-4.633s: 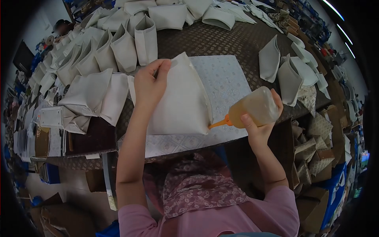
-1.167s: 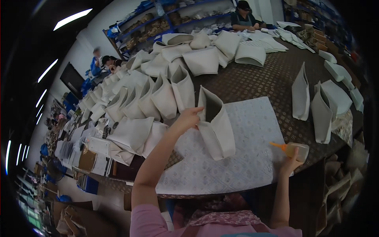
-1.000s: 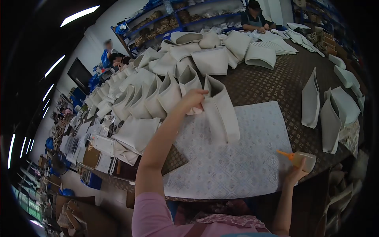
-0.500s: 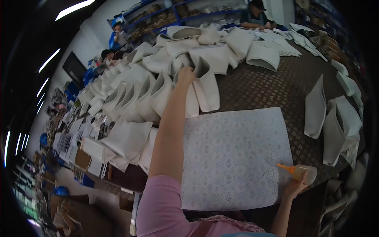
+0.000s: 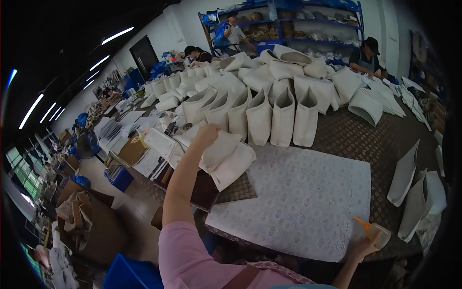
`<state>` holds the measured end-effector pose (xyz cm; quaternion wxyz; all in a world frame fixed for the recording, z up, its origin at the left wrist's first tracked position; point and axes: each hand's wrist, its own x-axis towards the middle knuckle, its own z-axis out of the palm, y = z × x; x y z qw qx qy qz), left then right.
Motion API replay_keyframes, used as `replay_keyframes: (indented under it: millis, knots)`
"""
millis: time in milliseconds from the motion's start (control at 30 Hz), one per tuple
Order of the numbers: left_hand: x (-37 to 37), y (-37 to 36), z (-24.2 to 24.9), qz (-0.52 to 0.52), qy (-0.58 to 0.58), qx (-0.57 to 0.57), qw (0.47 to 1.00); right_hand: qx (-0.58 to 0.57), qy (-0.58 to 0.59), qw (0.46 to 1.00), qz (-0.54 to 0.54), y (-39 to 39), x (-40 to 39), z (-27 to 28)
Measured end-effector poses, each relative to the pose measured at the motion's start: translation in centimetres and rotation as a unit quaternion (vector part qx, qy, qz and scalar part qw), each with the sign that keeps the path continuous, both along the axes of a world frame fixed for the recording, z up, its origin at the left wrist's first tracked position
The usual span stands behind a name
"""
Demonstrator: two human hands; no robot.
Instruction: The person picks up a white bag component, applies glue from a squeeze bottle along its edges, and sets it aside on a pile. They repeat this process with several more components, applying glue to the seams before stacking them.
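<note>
My left hand (image 5: pixel 207 135) is closed on the upper edge of a flat white pouch (image 5: pixel 220 148), which lies on other flat pouches left of the patterned white sheet (image 5: pixel 308 197). In my right hand (image 5: pixel 365 249) is a small translucent bottle (image 5: pixel 378 235) with an orange nozzle, above the sheet's lower right corner. Behind the sheet, a row of open white pouches (image 5: pixel 282 118) stands upright on the brown patterned table (image 5: pixel 356 135).
More white pouches (image 5: pixel 409 192) stand at the right. A cardboard box (image 5: pixel 96 231) and a blue bin (image 5: pixel 132 274) are on the floor at lower left. Several people work beyond the table, near blue shelves (image 5: pixel 317 21).
My left hand has moved from the standing pouches down to the flat ones at the left. The view has turned left. The bottle remains in my right hand.
</note>
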<state>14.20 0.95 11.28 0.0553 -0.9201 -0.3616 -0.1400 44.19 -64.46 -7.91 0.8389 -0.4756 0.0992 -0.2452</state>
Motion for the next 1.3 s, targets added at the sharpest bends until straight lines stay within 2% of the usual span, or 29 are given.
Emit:
replay_keyframes:
  millis: [33, 133, 233, 333, 400, 500, 600, 667, 800, 900, 967, 1133, 1167, 1267, 1300]
  knots:
    - [-1.1, 0.4, 0.2, 0.019, -0.06, -0.021, 0.998, 0.011, 0.011, 1.0, -0.001, 0.3, -0.1, 0.6]
    - [-5.0, 1.0, 2.1, 0.163, -0.069, 0.074, 0.982, 0.021, 0.018, 0.999, 0.024, 0.4, -0.6, 1.4]
    - [-6.5, 0.5, 3.1, 0.171, -0.013, -0.04, 0.984, -0.027, 0.019, 0.999, 0.035, 0.5, -1.3, 2.3]
    - [-5.1, 1.7, 0.7, -0.036, 0.01, -0.081, 0.996, -0.02, 0.036, 0.999, 0.009, 1.1, -1.7, 2.6]
    - [-3.0, 0.6, -0.8, -0.108, -0.064, -0.113, 0.986, -0.03, 0.022, 0.999, 0.025, 1.3, -2.7, 3.9]
    - [0.7, 1.6, -3.5, -0.116, -0.062, -0.154, 0.979, -0.013, 0.01, 1.0, 0.02, 1.2, -3.2, 4.1]
    - [2.2, 1.4, -3.6, -0.053, 0.066, -0.124, 0.989, 0.014, -0.008, 1.0, 0.018, 1.1, -2.8, 3.4]
    - [1.9, 0.3, -3.3, -0.055, 0.066, -0.081, 0.993, 0.027, -0.018, 0.999, 0.018, 0.8, -2.3, 2.7]
    - [0.9, -1.1, 0.0, -0.126, 0.103, 0.052, 0.985, 0.051, -0.02, 0.998, 0.026, 0.6, -1.9, 2.3]
    - [0.0, -2.1, 4.5, -0.126, 0.09, 0.028, 0.988, 0.059, -0.025, 0.998, 0.029, 0.5, -1.8, 2.3]
    - [-1.5, -3.4, 7.7, -0.178, 0.085, 0.067, 0.978, 0.058, -0.025, 0.998, 0.031, 0.3, -1.8, 2.2]
    - [-3.2, -13.4, 15.6, -0.198, -0.052, -0.08, 0.976, 0.053, -0.024, 0.998, 0.035, 0.5, -1.8, 2.2]
    - [-2.7, -13.8, 15.5, -0.247, -0.097, -0.065, 0.962, 0.05, -0.022, 0.998, 0.041, 0.6, -2.1, 2.6]
    - [-0.7, -15.5, 15.2, -0.207, -0.124, -0.139, 0.96, 0.054, -0.027, 0.997, 0.052, 0.5, -2.6, 3.4]
    - [0.1, -16.4, 13.8, -0.194, -0.195, -0.2, 0.94, 0.064, -0.036, 0.996, 0.047, 0.5, -2.3, 3.0]
